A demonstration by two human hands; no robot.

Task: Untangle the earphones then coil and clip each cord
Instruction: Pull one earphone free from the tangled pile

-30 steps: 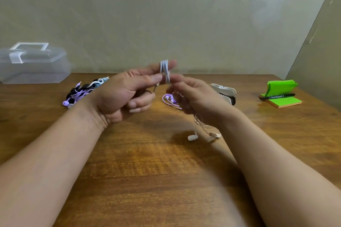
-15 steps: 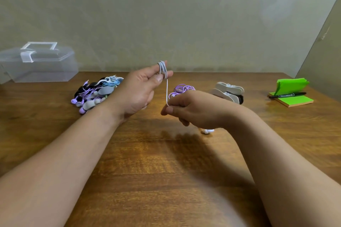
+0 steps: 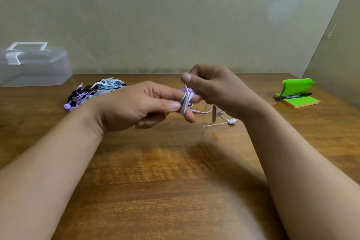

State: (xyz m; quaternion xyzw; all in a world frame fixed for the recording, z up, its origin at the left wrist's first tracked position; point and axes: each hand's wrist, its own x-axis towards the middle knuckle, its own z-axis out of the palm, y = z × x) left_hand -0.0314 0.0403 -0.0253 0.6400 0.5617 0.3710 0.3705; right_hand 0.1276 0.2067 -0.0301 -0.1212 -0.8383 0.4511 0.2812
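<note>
A white earphone cord [image 3: 184, 102] is wound in several turns around two outstretched fingers of my left hand [image 3: 140, 106], and the thumb presses on the coil. My right hand [image 3: 216, 85] sits just above and right of it, pinching the free run of the same cord between thumb and forefinger. The cord's tail with its inline remote [image 3: 213, 116] and a white earbud [image 3: 232, 121] hangs down to the table under my right wrist. A purple earphone [image 3: 202, 111] lies on the table behind my fingers, partly hidden.
A tangled pile of purple, blue, black and white earphones [image 3: 95, 91] lies at the back left of the wooden table [image 3: 155, 181]. A clear plastic box [image 3: 33, 66] stands at the far left. Green sticky notes [image 3: 297, 99] with a black marker [image 3: 293, 96] are at the right.
My right hand has risen from below the coil to above it, carrying the cord over my left fingers. My left hand has dropped lower and turned more level.
</note>
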